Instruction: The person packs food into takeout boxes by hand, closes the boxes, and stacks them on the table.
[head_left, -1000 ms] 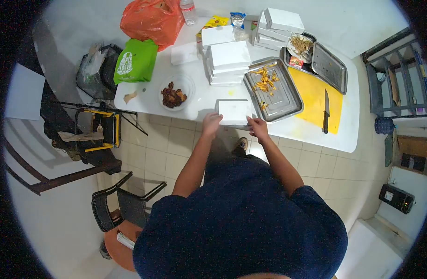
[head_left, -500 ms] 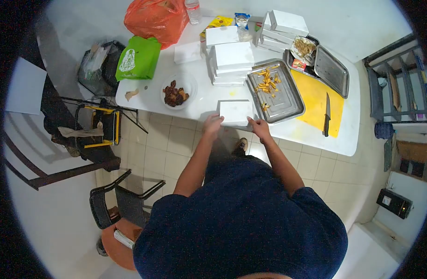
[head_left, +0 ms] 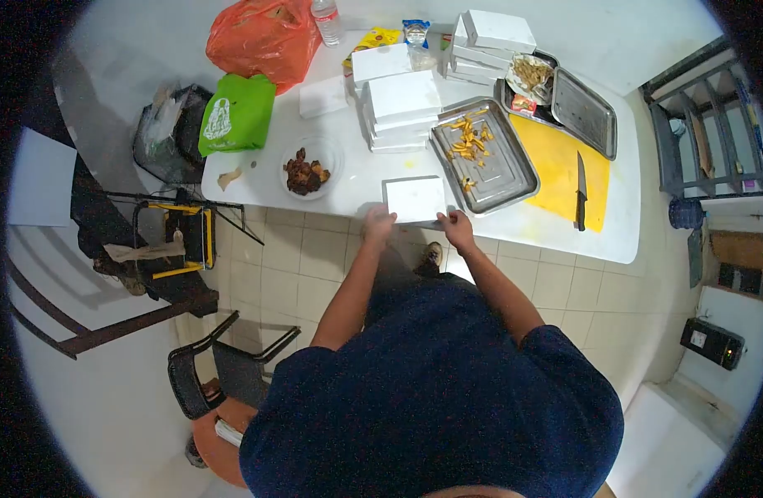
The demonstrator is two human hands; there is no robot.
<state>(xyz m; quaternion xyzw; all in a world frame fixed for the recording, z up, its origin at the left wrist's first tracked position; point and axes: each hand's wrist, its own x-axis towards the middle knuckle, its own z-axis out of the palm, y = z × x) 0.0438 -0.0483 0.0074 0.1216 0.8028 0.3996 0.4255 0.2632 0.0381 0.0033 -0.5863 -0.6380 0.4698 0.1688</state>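
Note:
A closed white box (head_left: 415, 199) lies at the table's front edge. My left hand (head_left: 378, 224) pinches its near left corner, and my right hand (head_left: 456, 229) has its fingers closed at the near right corner. Just right of the box is a metal tray (head_left: 502, 178) with fries (head_left: 469, 141). Stacked white boxes (head_left: 404, 98) stand behind it. To the left, a clear bowl (head_left: 337, 170) holds dark browned meat pieces (head_left: 303, 173).
A yellow cutting board (head_left: 552, 187) with a knife (head_left: 581, 195) is at the right, below an open metal container (head_left: 585, 112). Green (head_left: 239, 112) and orange (head_left: 265, 41) bags and a bottle (head_left: 327, 23) stand back left. A chair (head_left: 240, 373) is lower left.
The view has tilted and shifted slightly, so the table's contents appear moved a little. Both hands stay at the box's near corners.

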